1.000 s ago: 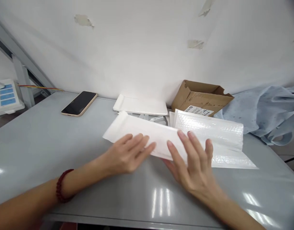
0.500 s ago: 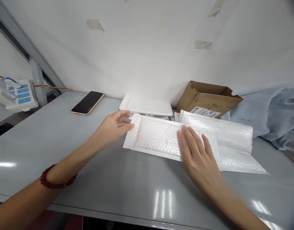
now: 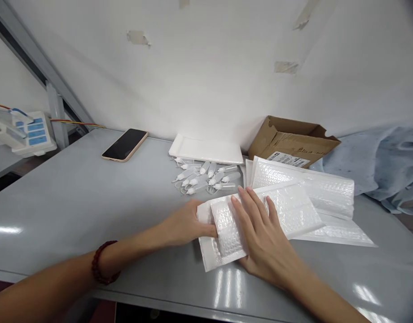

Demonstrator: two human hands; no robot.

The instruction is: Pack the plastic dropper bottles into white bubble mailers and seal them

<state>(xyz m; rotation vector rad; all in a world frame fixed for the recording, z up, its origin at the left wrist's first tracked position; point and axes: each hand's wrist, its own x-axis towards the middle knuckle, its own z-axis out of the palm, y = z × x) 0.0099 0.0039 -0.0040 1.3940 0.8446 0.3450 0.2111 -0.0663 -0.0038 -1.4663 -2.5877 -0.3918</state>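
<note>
Your left hand (image 3: pixel 189 223) pinches the left end of a white bubble mailer (image 3: pixel 228 224) over the table (image 3: pixel 139 193); your right hand (image 3: pixel 267 242) clasps its middle. White-capped bottles (image 3: pixel 199 180) lie loose beyond, outside it.

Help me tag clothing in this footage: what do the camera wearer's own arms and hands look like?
The left hand is ungloved, with a dark red beaded bracelet above the wrist. The right hand is ungloved too. No sleeves or rings show.
</note>
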